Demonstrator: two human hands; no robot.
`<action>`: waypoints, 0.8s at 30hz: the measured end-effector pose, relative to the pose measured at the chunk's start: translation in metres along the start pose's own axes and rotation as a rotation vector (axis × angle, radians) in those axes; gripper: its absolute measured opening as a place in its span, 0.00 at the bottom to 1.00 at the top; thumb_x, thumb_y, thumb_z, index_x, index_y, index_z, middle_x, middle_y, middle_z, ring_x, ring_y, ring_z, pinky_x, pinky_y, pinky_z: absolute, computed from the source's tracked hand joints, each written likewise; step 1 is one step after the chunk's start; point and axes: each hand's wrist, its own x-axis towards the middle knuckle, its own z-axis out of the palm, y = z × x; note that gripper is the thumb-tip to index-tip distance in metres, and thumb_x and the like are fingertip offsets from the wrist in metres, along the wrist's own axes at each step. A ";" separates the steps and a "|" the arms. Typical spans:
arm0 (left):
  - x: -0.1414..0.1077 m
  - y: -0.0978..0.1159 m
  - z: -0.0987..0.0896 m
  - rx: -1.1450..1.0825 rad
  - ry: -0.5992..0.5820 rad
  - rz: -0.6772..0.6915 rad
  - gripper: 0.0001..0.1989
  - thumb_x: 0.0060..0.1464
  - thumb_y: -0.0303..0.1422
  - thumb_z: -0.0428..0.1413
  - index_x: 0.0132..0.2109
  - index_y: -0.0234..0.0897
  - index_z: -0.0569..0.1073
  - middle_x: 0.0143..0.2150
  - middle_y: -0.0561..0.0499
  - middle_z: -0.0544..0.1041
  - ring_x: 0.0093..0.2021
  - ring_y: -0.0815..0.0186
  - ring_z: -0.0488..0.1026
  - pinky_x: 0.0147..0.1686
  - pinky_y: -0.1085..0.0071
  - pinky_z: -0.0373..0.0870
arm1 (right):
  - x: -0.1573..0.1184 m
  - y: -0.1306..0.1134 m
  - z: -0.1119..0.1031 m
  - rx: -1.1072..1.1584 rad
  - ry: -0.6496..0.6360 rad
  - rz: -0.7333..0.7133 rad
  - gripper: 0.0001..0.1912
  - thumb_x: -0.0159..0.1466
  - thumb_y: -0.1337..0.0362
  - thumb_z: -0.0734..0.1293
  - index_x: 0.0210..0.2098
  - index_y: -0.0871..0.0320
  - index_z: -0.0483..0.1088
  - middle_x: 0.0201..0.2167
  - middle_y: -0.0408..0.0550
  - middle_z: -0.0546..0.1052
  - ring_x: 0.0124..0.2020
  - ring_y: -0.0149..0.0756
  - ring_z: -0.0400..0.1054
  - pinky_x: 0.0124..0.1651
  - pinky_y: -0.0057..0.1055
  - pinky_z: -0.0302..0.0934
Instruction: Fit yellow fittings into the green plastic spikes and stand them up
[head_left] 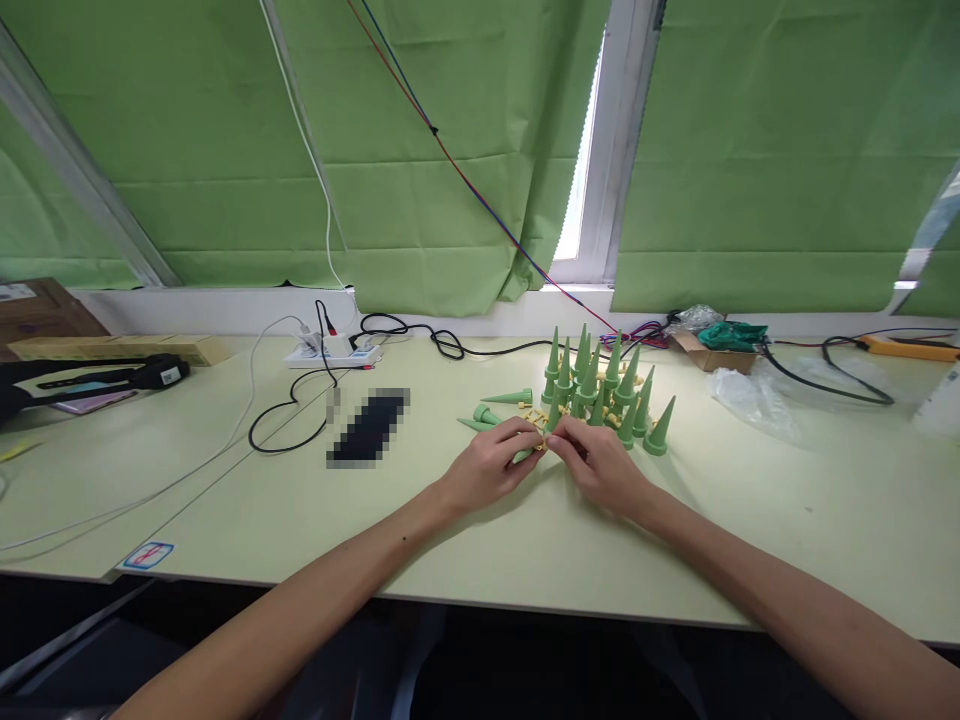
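Observation:
My left hand (496,462) is closed around a green plastic cone spike (523,455), mostly hidden by the fingers. Fingertips of my right hand (596,462) pinch together right against the left fingertips; what they hold is too small and covered to make out. Just behind the hands lie small yellow plastic pieces (534,415). Several green cone spikes (589,382) stand point-up on their round caps behind my right hand. Beyond my left hand, a green spike (510,397) lies on its side, with another loose spike (474,424) and cap nearer the hand.
A pale table (750,520) carries everything. At the left are a blurred black rectangle (369,428), a white power strip (334,352) and cables. Toward the back right sit a small cardboard box (716,352) with green plastic, a clear bag (750,395) and an orange-yellow tool (911,347).

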 end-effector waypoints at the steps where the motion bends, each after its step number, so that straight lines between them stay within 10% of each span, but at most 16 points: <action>1: 0.000 0.000 0.000 -0.003 0.000 0.003 0.08 0.61 0.24 0.55 0.47 0.37 0.73 0.41 0.45 0.78 0.39 0.66 0.76 0.37 0.72 0.76 | 0.000 0.000 0.000 -0.010 0.001 -0.003 0.14 0.71 0.62 0.58 0.28 0.55 0.58 0.20 0.37 0.60 0.20 0.28 0.50 0.26 0.27 0.47; 24: 0.000 0.000 -0.001 -0.076 -0.054 -0.157 0.05 0.62 0.25 0.54 0.43 0.36 0.73 0.41 0.46 0.77 0.40 0.67 0.76 0.36 0.73 0.75 | -0.001 0.002 0.000 -0.050 -0.095 0.024 0.10 0.73 0.63 0.55 0.34 0.56 0.61 0.23 0.38 0.63 0.23 0.30 0.55 0.29 0.28 0.48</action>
